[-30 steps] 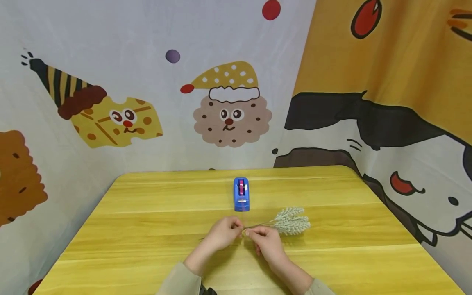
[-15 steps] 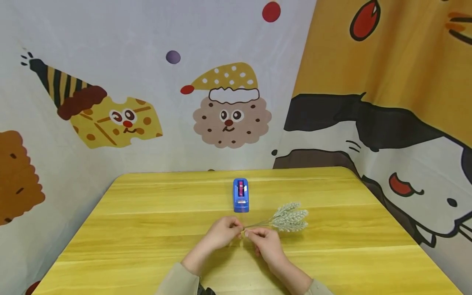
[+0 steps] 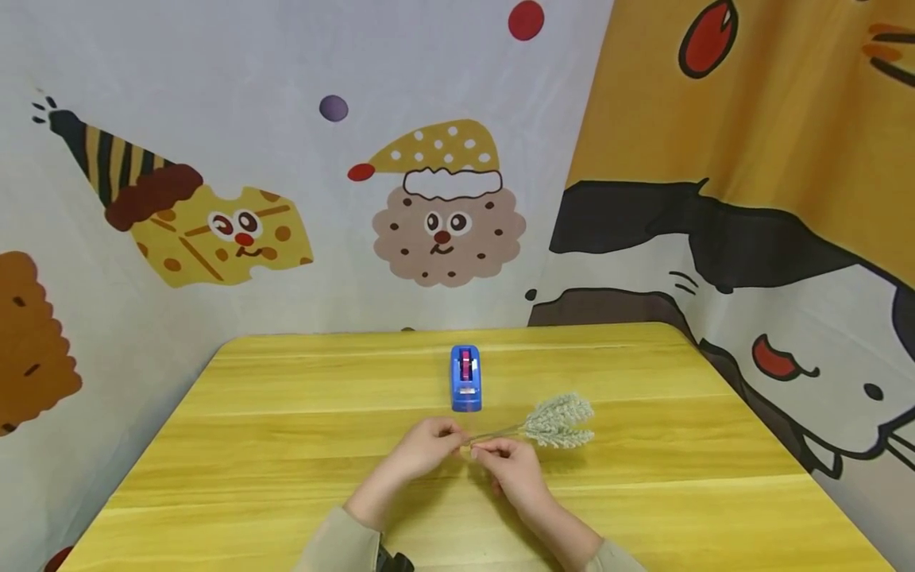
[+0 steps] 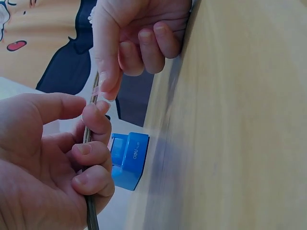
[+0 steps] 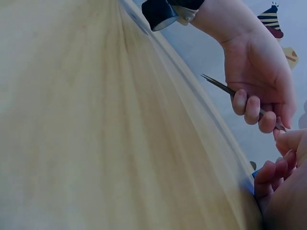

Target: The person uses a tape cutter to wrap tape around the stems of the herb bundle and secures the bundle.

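Flower bunch (image 3: 554, 423), likely light and brittle-headed, suits holding by its stems (image 3: 503, 431), which the left hand (image 3: 427, 446) grips, the right hand (image 3: 516, 470) pinching clear tape (image 4: 96, 91) there.

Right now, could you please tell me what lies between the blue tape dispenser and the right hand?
In the head view, bare tabletop, then the thin stems of the pale bunch, lie between the blue tape dispenser and right hand.
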Tool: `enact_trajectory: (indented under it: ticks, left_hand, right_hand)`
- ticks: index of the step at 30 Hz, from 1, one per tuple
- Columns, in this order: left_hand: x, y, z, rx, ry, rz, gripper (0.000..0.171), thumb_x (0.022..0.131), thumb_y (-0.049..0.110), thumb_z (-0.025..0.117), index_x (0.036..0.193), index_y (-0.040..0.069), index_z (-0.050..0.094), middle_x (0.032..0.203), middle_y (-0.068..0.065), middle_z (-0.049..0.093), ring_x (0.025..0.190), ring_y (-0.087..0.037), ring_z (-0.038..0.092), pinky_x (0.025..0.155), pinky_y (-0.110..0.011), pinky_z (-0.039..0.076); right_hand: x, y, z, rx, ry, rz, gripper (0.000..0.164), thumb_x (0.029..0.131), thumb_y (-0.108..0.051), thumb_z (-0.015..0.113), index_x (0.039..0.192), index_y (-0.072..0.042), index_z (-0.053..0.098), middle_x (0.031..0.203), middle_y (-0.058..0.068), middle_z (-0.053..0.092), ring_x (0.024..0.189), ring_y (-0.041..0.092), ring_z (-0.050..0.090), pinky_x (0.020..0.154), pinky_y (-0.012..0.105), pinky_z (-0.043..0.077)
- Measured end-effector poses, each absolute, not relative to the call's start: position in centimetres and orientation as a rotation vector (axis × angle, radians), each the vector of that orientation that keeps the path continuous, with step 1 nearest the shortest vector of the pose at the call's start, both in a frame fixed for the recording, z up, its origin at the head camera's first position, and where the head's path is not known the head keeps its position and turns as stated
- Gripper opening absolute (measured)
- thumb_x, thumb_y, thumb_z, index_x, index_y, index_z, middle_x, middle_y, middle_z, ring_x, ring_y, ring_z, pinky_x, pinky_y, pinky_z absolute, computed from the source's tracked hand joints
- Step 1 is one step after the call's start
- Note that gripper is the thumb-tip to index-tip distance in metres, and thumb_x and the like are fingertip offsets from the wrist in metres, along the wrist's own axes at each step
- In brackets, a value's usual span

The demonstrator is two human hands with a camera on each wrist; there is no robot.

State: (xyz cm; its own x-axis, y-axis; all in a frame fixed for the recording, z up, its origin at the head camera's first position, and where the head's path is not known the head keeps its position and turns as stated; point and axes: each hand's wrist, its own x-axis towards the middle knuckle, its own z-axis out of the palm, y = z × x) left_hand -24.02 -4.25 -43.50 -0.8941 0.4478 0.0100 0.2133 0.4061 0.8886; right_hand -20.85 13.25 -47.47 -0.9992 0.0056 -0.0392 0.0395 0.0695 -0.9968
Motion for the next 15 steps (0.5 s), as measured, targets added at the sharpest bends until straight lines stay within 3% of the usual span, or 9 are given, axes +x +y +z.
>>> enact_trajectory:
  ticks: [7, 15]
  left_hand:
    - [-24.2, -4.7, -43.5, 0.612, 2.414, 1.496, 0.023, 0.097, 0.017, 0.058, 0.087, -0.002, 0.066, 0.076, -0.013, 0.061, 0.052, -0.010, 0.036, 0.044, -0.021, 0.029]
    - [-24.2, -4.7, -43.6, 0.595, 2.402, 1.500, 0.025, 0.096, 0.021, 0.060, 0.086, -0.002, 0.065, 0.074, -0.008, 0.060, 0.051, -0.009, 0.035, 0.044, -0.020, 0.028]
  right_hand:
    - [-20.6, 12.9, -45.2, -0.073, 2.330, -2.126, 0.015, 0.086, 0.000, 0.067, 0.092, 0.014, 0.069, 0.060, 0.012, 0.058, 0.039, 0.007, 0.039, 0.039, 0.018, 0.034]
    - [-21.0, 12.6, -45.9, -0.011, 2.323, -2.181, 0.014, 0.085, 0.003, 0.067, 0.094, 0.013, 0.070, 0.078, 0.025, 0.066, 0.040, 0.008, 0.040, 0.039, 0.018, 0.036]
